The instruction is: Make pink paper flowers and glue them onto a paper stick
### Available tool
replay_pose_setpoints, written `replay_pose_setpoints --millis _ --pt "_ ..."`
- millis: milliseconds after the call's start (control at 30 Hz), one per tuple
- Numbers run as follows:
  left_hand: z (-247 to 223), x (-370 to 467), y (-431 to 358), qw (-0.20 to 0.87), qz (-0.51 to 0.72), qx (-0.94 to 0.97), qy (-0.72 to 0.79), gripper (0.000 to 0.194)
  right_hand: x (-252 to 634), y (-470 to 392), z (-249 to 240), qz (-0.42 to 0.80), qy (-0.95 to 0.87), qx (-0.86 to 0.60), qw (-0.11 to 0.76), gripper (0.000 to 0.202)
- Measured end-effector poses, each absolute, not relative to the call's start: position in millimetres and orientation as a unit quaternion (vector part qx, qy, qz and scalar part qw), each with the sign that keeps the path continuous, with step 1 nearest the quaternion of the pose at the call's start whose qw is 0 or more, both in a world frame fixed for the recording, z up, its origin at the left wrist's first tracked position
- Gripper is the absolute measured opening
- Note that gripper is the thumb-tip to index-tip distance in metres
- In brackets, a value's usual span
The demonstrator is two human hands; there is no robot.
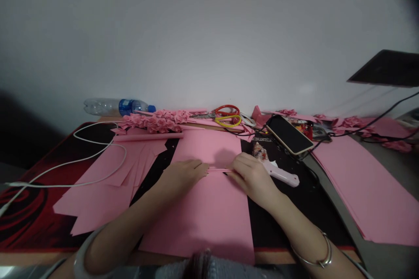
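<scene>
In the middle of the mat lies a large sheet of pink paper (203,218). Across it runs a narrow pink paper roll (218,170), pinched at its left end by my left hand (186,174). My right hand (250,176) has its fingers curled round the right end. Only the short stretch between the hands shows; both ends are hidden by the fingers. Just right of my right hand lies a pale pink glue gun (283,174), its front end smeared and stained.
Scissors (229,115) with red and yellow handles lie behind, beside pink paper flowers (157,120). A phone (290,134) rests at right, near a paper stack (369,192). More cut paper (104,196), a white cable (62,186) and a plastic bottle (111,107) are at left.
</scene>
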State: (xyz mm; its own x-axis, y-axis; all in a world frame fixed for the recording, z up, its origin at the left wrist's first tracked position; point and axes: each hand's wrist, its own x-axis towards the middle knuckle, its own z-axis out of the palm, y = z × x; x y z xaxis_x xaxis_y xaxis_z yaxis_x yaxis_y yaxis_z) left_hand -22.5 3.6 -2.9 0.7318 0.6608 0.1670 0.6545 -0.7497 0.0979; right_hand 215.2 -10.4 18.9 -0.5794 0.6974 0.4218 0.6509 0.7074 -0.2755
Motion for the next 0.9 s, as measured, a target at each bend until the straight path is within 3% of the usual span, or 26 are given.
replay_pose_setpoints --millis 900 --pt "-4.6 -18.2 -0.8 0.022 0.104 0.931 0.351 0.026 208.9 -12.4 13.4 0.002 -0.891 -0.389 0.233 0.024"
